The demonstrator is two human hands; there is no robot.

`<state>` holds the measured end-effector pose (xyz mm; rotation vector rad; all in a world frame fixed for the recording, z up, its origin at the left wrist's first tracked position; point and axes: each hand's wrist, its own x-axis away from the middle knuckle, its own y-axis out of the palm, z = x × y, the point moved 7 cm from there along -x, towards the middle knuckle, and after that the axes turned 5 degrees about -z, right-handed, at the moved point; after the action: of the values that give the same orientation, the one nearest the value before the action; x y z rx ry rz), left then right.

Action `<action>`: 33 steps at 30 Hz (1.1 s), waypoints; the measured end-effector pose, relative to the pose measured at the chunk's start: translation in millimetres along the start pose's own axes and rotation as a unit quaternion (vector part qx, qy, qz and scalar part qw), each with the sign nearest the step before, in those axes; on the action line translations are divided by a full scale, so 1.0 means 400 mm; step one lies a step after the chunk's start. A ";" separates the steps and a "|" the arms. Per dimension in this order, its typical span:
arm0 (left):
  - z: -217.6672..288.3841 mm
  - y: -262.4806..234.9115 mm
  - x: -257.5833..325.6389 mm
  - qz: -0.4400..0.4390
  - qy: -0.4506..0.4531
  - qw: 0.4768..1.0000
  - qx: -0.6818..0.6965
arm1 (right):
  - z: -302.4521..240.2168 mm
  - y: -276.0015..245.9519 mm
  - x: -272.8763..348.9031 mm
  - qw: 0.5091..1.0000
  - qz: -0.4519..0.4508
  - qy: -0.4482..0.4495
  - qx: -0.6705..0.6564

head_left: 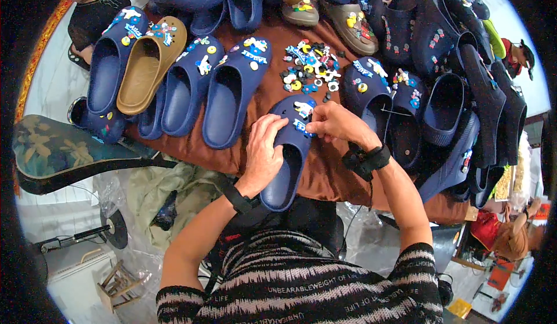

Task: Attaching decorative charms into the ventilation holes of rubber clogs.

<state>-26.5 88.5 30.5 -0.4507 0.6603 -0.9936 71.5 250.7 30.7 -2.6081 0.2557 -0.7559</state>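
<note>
A navy blue clog (pixel 284 176) lies at the near edge of the cloth, its toe pointing away from me. My left hand (pixel 264 147) wraps round its left side, with the fingertips on the upper. White and blue decorative charms (pixel 303 110) sit on the upper. My right hand (pixel 342 125) is closed in a pinch at the upper's right side, against the charms; whatever lies between its fingertips is too hidden to name. Just beyond the toe is a pile of loose, colourful charms (pixel 313 65).
Navy clogs (pixel 223 112) and a brown clog (pixel 139 80) line the left of the brown cloth (pixel 197 153). More dark clogs (pixel 444 115) crowd the right. A camouflage-patterned padded seat (pixel 69 150) stands at the left. Another person (pixel 104 10) is at the far left.
</note>
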 end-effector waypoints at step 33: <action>0.006 -0.006 -0.001 0.005 0.009 1.000 -0.009 | -0.029 0.066 0.037 0.963 0.241 -0.121 0.017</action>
<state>-26.4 87.8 33.8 -0.4542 0.6879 -0.9845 76.1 218.9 35.3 -2.4235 0.7575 -0.2663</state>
